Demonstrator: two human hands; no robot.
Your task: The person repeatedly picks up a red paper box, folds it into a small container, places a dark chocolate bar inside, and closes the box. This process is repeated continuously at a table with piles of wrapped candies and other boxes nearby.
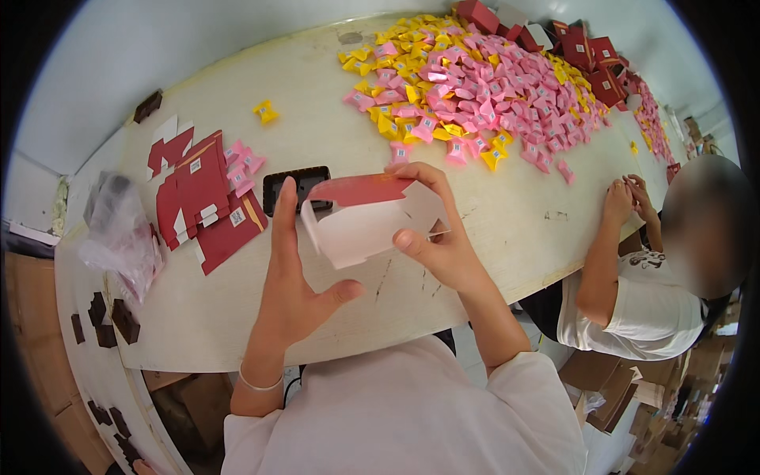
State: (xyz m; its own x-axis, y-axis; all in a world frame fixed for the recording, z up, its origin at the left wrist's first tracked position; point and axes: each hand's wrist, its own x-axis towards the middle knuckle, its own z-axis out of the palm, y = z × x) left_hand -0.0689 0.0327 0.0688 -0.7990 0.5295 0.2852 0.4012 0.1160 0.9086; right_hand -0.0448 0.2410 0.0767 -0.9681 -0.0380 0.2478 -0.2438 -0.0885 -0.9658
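My right hand (442,237) grips the right end of an open red cardboard box (368,222), its white inside facing me. My left hand (294,279) is at the box's left end with fingers and thumb spread wide; nothing is gripped in it. Behind the box, a black plastic tray (297,181) lies on the table, partly hidden by the box and my left fingers. To the left are flat red cartons (199,184) in an overlapping stack, with several pink wrapped packets (240,178) against their right side. A single yellow packet (265,111) lies farther back.
A large heap of pink and yellow packets (487,89) covers the table's back right, with red boxes (576,47) behind it. A plastic bag (122,237) and dark trays (124,320) are at the left. At the right sits a co-worker (635,303), hands together at the table.
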